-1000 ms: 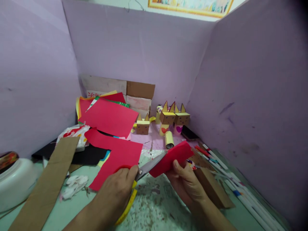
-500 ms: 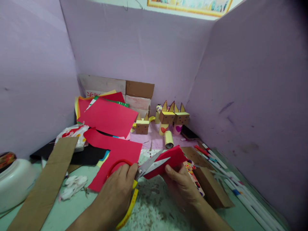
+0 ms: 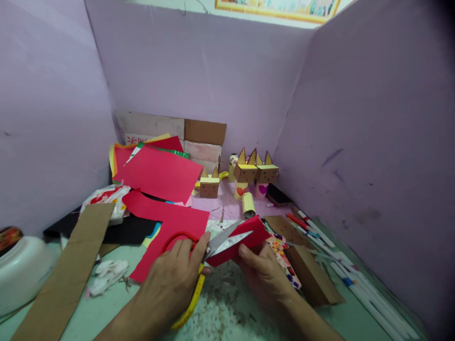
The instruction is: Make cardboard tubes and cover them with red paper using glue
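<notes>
My left hand (image 3: 176, 274) grips a pair of scissors (image 3: 223, 240) with one red and one yellow handle. The blades are parted, with a folded piece of red paper (image 3: 256, 233) between them. Pinched in my right hand (image 3: 261, 267), that paper is held by its lower right side, thumb on top. Some of my right fingers are hidden beneath it. Behind my left hand lies a larger cut sheet of red paper (image 3: 185, 219). Just beyond the blades, a pale yellow paper tube (image 3: 248, 205) lies on the table.
Cardboard cat figures (image 3: 246, 173) stand at the back near a dark phone (image 3: 278, 194). Red sheets (image 3: 161, 170) are piled at the back left. A cardboard strip (image 3: 67, 274), crumpled tissue (image 3: 108, 276) and white pot (image 3: 21, 272) lie left; markers (image 3: 369, 293) and folded cardboard (image 3: 314, 274) right.
The red paper and my right hand have shifted slightly left, deeper between the scissor blades. My left thumb has lifted a little on the handle. Both hands keep their hold.
</notes>
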